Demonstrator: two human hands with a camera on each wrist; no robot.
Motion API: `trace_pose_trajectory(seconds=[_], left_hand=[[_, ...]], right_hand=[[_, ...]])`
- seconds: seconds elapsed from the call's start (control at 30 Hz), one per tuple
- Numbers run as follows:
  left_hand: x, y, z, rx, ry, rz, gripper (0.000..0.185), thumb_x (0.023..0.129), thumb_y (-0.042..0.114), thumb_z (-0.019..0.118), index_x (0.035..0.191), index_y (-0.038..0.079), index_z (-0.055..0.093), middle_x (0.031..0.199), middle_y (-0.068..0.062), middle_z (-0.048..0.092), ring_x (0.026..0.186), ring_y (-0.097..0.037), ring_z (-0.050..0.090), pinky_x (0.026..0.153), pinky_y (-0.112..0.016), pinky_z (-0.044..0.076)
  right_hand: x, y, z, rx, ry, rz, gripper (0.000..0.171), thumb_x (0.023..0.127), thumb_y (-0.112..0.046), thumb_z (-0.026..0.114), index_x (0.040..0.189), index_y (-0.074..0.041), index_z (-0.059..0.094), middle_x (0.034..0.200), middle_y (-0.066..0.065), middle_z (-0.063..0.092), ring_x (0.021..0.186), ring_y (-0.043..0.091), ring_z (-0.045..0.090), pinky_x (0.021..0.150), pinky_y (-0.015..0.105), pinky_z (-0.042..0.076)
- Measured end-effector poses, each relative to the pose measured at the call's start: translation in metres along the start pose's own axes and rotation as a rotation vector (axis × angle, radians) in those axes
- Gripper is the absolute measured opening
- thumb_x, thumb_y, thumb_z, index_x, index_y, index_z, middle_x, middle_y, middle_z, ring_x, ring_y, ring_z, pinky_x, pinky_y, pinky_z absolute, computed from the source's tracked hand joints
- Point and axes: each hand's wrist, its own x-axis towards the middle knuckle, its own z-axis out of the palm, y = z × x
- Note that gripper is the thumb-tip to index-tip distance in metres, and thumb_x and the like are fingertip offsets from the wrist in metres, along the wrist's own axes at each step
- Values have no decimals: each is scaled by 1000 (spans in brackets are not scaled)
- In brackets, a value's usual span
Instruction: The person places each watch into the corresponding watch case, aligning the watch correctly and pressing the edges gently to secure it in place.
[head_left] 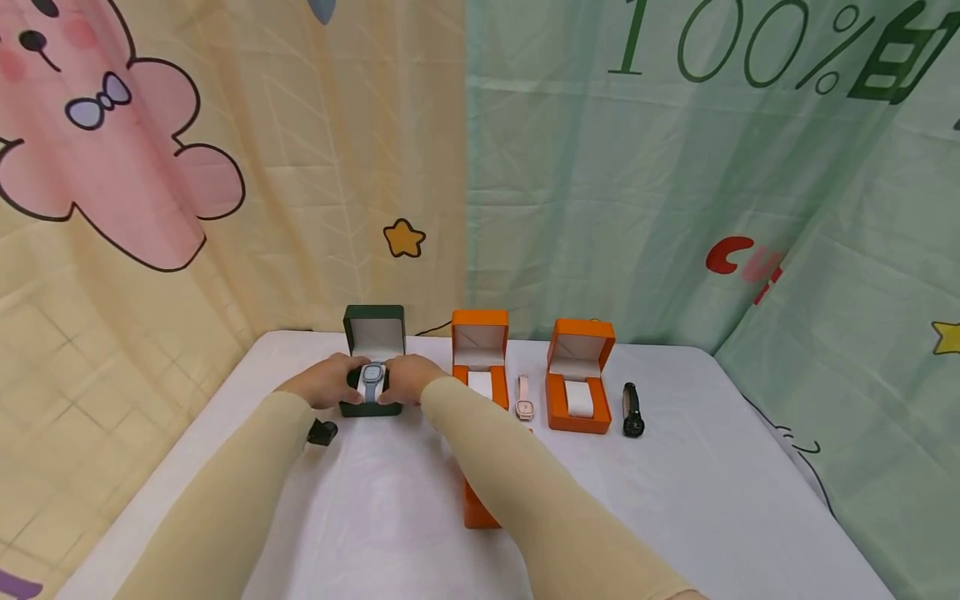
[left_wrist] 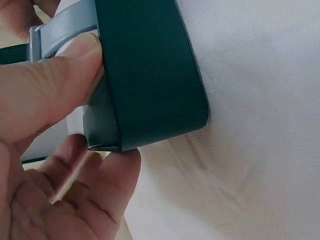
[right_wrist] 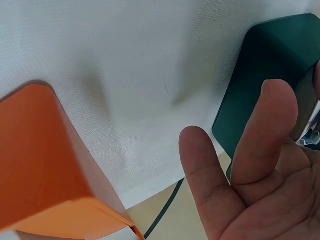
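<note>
A green watch box [head_left: 373, 314] stands with its lid up at the back left of the table. In it sits a grey-blue wristwatch [head_left: 372, 374] wrapped round a white cushion. My left hand [head_left: 324, 383] grips the watch and cushion from the left; in the left wrist view its thumb [left_wrist: 82, 55] lies against the strap and cushion, and other fingers touch the box's corner. From the right, my right hand [head_left: 408, 379] holds the same watch and cushion. The right wrist view shows two of its fingers stretched beside the box; its grip is mostly out of frame.
Two orange watch boxes [head_left: 480, 320] [head_left: 581, 329] stand with lids up and white cushions inside. A pink wristwatch [head_left: 524, 407] and a black wristwatch [head_left: 633, 414] lie beside them. Another orange object [head_left: 480, 507] is partly hidden under my right sleeve. Curtains hang behind the white table [head_left: 675, 517].
</note>
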Motion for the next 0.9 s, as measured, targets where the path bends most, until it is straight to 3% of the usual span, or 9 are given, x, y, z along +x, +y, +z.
trace_pose_trajectory(seconds=[0.13, 0.37, 0.67, 0.9], left_hand=[[-1, -3, 0, -7, 10, -37, 71, 92, 15, 80, 155, 7, 49, 144, -37, 41, 111, -39, 57, 98, -48, 50], [0, -10, 1, -15, 20, -34, 69, 91, 18, 79, 154, 7, 51, 143, -39, 42, 114, -40, 55, 105, -55, 47], [-1, -11, 4, -17, 7, -58, 73, 94, 22, 75, 160, 9, 44, 142, -40, 38, 117, -42, 55, 110, -63, 43], [-1, -11, 7, -43, 12, -62, 73, 95, 23, 75, 159, 10, 43, 144, -39, 38, 115, -41, 53, 104, -56, 45]], right_hand=[[-1, -2, 0, -17, -6, 1, 46, 95, -43, 78, 134, -19, 67, 95, -3, 68, 80, 16, 60, 68, 25, 48], [-1, -4, 1, -76, -11, -16, 45, 97, -44, 75, 133, -18, 68, 96, -3, 68, 83, 16, 62, 71, 25, 49], [-2, -3, 1, -23, -40, 1, 46, 104, -42, 65, 144, -22, 57, 105, -1, 68, 70, 16, 61, 63, 25, 52], [-1, -5, 3, -153, 11, -25, 38, 105, -45, 62, 137, -22, 65, 114, -5, 74, 92, 15, 61, 95, 27, 55]])
